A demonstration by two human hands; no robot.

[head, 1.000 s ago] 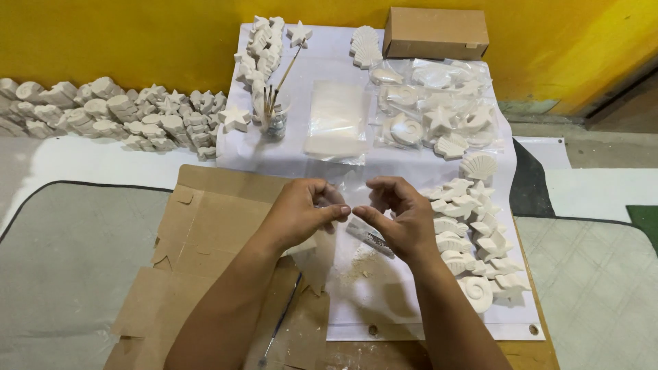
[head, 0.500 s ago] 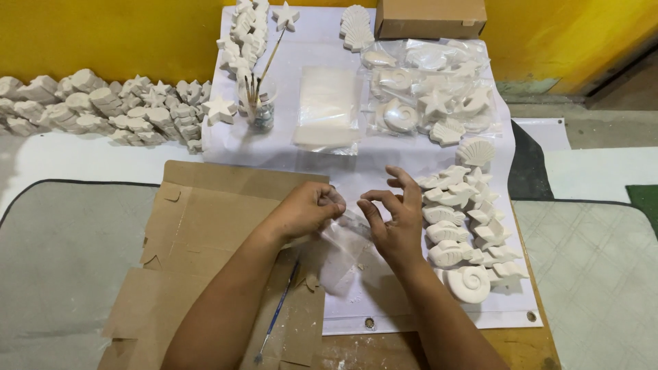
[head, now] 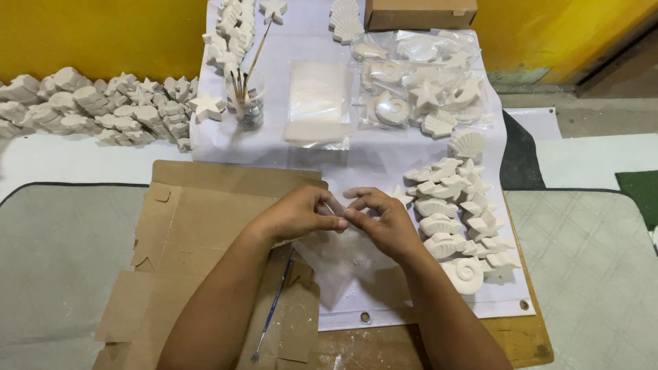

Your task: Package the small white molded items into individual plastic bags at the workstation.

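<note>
My left hand and my right hand meet fingertip to fingertip over a white sheet, both pinching the top of a clear plastic bag that hangs below them. A pale shape shows faintly inside the bag. Right of my right hand lies a row of white plaster sea figures, shells, fish and stars, ending in a spiral shell.
Flattened brown cardboard lies at left with a thin blue brush on it. Farther back: a stack of clear bags, a jar of brushes, bagged plaster figures, a cardboard box, more figures piled at the wall.
My hands have drawn together and now pinch the bag's top between them. The view has tilted slightly downward.
</note>
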